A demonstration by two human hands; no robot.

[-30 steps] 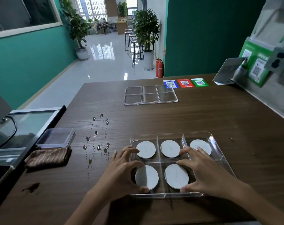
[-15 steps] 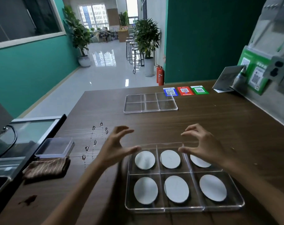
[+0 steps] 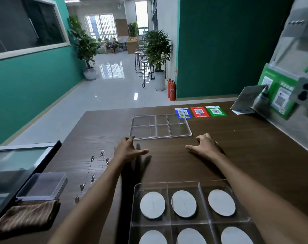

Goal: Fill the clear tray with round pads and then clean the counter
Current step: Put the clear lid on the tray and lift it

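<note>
A clear tray (image 3: pixel 167 185) with divided compartments sits at the near edge of the dark wooden counter (image 3: pixel 246 155), and a white round pad (image 3: pixel 152 204) lies in each compartment I can see. Farther back lies a flat clear lid (image 3: pixel 160 126) with a matching grid. My left hand (image 3: pixel 127 150) hovers open just short of the lid's near left corner. My right hand (image 3: pixel 205 145) hovers open near its near right corner. Neither hand holds anything.
Water drops (image 3: pixel 92 177) are scattered on the counter to the left. A brown striped cloth (image 3: pixel 26 214) and a small clear box (image 3: pixel 42 185) lie at the left edge beside a sink area. Coloured QR stickers (image 3: pixel 200 111) and a card stand (image 3: pixel 248 99) are at the back right.
Both hands have let go of the filled tray and reached forward across the counter toward the clear lid. The tray now lies nearer to me.
</note>
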